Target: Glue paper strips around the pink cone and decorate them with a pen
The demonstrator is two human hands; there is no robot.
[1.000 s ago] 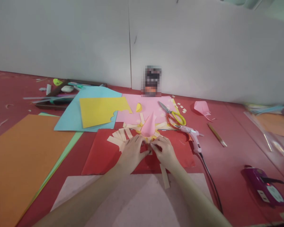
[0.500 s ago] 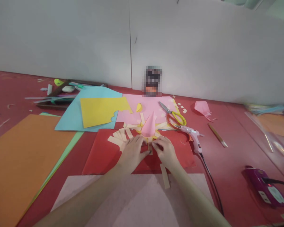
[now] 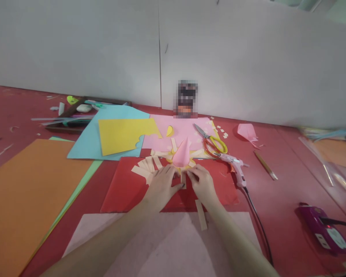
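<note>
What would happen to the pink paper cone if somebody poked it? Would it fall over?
The pink paper cone would probably tip or slide easily: it looks like thin rolled paper, so likely very light. It may also dent, being hollow. Its base sits among the paper strips near both hands, left hand and right hand, which might steady it.

You are working under soft, even light that seems to fall from above; the wall (image 3: 248,57) behind reads a flat pale grey with no hot spots. Shadows are faint: only a thin dark edge under your left hand (image 3: 161,186) and right hand (image 3: 203,184). The red counter (image 3: 282,184) shows no glare. Your view is mildly soft overall, sharpest near the pink cone (image 3: 182,153). The lens bends the wall's base line, and the far right edge smears. A pixelated patch (image 3: 186,98) masks one object.
</note>
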